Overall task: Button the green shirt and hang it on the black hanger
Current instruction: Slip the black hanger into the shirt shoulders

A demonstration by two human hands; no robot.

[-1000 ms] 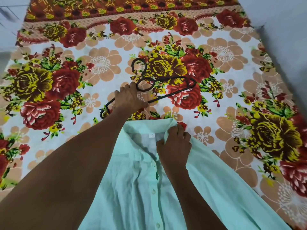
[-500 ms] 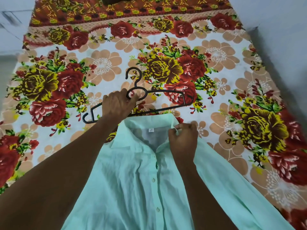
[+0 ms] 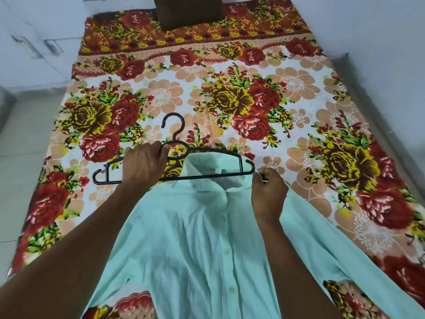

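The pale green shirt (image 3: 195, 238) lies front-up on the flowered bed sheet, its placket buttoned down the middle and its collar toward the far end. The black plastic hanger (image 3: 207, 177) lies across the collar, hook pointing away from me. My left hand (image 3: 143, 166) grips the hanger near its neck, on the left arm of it. The hanger's right arm sits over the open collar, its tip beside my right hand (image 3: 268, 192). That hand pinches the shirt's right collar and shoulder edge.
The bed sheet (image 3: 299, 93) with red and yellow flowers covers a mattress on the floor. A dark brown cushion (image 3: 188, 10) stands at the far end. Pale floor lies to the left and a pale wall to the right.
My left hand has pulled the hanger toward me and turned it level over the collar. My right hand slid right along the collar to the shoulder edge.
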